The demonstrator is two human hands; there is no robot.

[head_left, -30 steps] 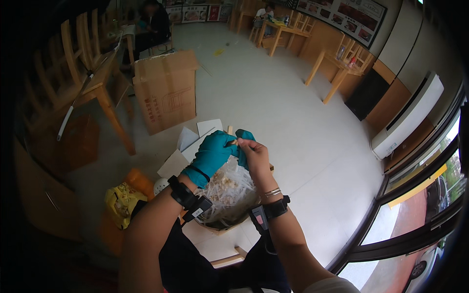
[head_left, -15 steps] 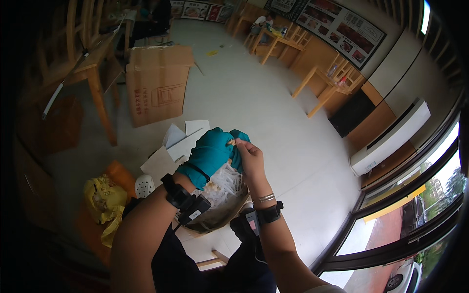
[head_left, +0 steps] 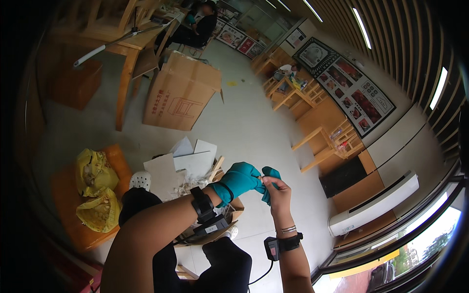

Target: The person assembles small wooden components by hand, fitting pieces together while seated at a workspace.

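My left hand point(head_left: 238, 180), in a teal glove, is closed, its fingertips meeting those of my right hand in front of me. A small pale piece point(head_left: 261, 179) shows between them, too small to name. The thumb and back of my right hand point(head_left: 279, 194) are bare, and it pinches at the same spot. Teal glove material point(head_left: 271, 172) shows behind its fingers; whether it belongs to the left glove I cannot tell. Below the hands stands an open cardboard box point(head_left: 238, 209), partly hidden by my left arm, with clear plastic point(head_left: 188, 188) beside it.
White boards point(head_left: 163, 173) lean beyond the box. Left of me, yellow bags point(head_left: 100, 210) of pale pieces sit on an orange surface point(head_left: 117, 163). A large cardboard carton point(head_left: 181, 93) stands ahead near a wooden table point(head_left: 128, 73). Other people sit far back. A white air conditioner point(head_left: 376, 202) is at right.
Both hands have moved right and lower in the picture, still together at the fingertips. The view has shifted, showing more ceiling and more of the yellow bags.
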